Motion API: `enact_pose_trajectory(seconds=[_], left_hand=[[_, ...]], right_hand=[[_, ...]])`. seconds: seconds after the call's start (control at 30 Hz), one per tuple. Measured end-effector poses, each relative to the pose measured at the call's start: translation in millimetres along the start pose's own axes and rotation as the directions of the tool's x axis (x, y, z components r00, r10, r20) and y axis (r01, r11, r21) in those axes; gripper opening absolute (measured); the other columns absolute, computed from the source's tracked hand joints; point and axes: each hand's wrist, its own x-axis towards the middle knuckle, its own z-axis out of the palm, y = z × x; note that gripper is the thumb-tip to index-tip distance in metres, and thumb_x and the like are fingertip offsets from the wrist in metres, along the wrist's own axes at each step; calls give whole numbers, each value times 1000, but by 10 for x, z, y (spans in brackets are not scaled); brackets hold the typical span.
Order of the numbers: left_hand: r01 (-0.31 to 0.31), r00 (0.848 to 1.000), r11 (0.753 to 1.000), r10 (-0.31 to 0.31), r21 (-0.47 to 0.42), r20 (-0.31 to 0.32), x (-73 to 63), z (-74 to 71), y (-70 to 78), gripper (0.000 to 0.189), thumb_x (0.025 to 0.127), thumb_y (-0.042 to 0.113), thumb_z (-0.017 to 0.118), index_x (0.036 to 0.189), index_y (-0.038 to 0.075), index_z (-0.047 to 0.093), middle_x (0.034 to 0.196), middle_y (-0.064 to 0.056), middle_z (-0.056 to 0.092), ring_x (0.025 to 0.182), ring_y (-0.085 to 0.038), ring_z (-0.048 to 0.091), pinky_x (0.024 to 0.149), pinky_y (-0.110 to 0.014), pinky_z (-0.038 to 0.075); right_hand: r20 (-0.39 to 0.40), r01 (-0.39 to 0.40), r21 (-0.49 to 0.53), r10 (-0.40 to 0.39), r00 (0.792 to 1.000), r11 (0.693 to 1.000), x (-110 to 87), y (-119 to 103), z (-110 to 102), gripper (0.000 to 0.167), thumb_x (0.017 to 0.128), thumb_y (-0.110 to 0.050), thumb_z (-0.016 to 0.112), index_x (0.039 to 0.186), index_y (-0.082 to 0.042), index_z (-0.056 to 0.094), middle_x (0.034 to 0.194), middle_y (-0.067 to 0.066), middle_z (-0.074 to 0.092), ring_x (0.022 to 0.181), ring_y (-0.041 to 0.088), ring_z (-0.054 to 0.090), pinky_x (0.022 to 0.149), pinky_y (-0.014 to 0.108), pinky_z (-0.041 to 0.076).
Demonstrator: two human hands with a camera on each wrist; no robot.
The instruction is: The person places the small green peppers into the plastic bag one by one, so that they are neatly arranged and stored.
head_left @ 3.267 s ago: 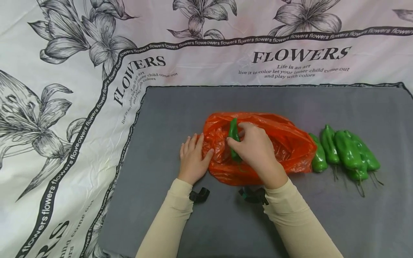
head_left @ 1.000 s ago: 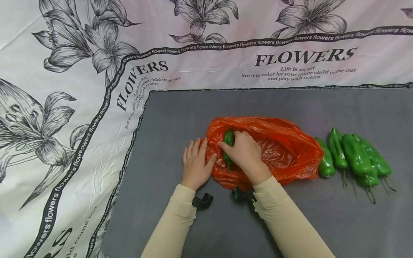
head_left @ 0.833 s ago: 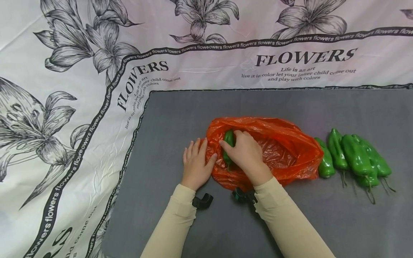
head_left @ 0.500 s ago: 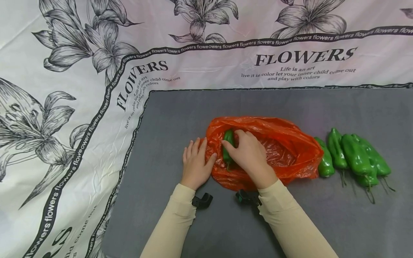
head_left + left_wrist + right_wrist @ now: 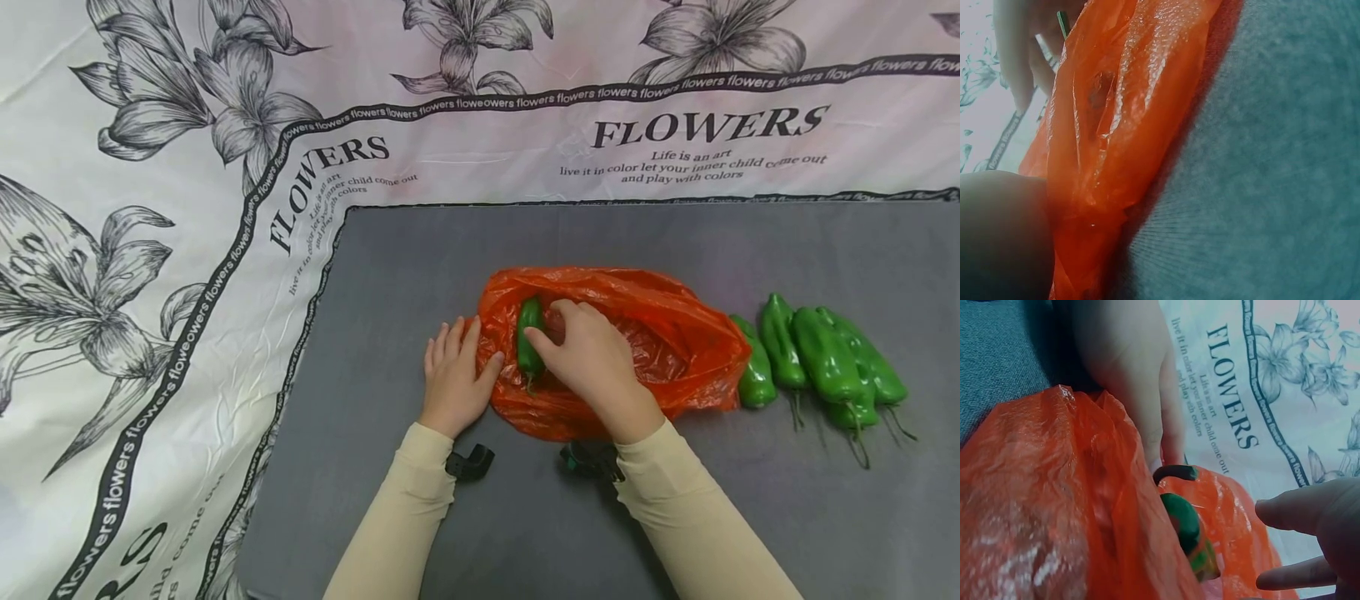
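Note:
An orange-red plastic bag (image 5: pixel 543 421) lies with its mouth spread on the grey tabletop. Inside its left end rests a green pepper (image 5: pixel 528 337), whose curved stem and top (image 5: pixel 1180 515) show in the right wrist view. My right hand (image 5: pixel 596 362) is over the bag's mouth, its thumb and fingers parted. In the right wrist view those fingers (image 5: pixel 1297 509) stand apart from the pepper. My left hand (image 5: pixel 456 379) lies with straight fingers at the bag's left edge, the thumb against the plastic (image 5: pixel 1129 106).
Several green peppers (image 5: pixel 825 358) lie in a group to the right of the bag, the nearest pepper (image 5: pixel 756 367) right at its edge. A white cloth (image 5: pixel 480 158) with flower prints borders the grey surface (image 5: pixel 405 258) at the back and left.
My right hand lowered the pepper into the bag's left end, then loosened its fingers and drew back to the right. The pepper stays in the bag. My left hand keeps its place.

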Motion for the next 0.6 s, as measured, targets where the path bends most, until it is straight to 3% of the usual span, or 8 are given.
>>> enact_pose_trajectory(seconds=[0.2,0.43,0.6], left_hand=[[-3,1000,1000,3,11,-6,12,-8,-1,70,107,45,55,164,9,36,169,-21,30,159,-44,15,126,-64,4],[-1,1000,1000,1,10,-4,5,-1,7,71,107,46,56,164,9,36,169,-21,30,159,-44,15,126,-64,4],[-1,1000,1000,1,2,-6,5,11,9,71,107,45,56,164,9,36,169,-21,30,159,-44,15,126,-63,4]], right_hand=[[7,16,-10,-16,1000,1000,-86,40,-106,63,99,-49,68,145,-8,60,133,15,67,115,36,65,93,61,55],[-26,40,-23,-41,999,999,-199,98,-240,63,98,-49,69,145,-8,61,129,16,68,110,36,66,90,60,55],[-29,64,-38,-65,997,997,-266,141,-329,62,99,-50,68,145,-10,61,140,16,65,117,38,66,90,62,55]])
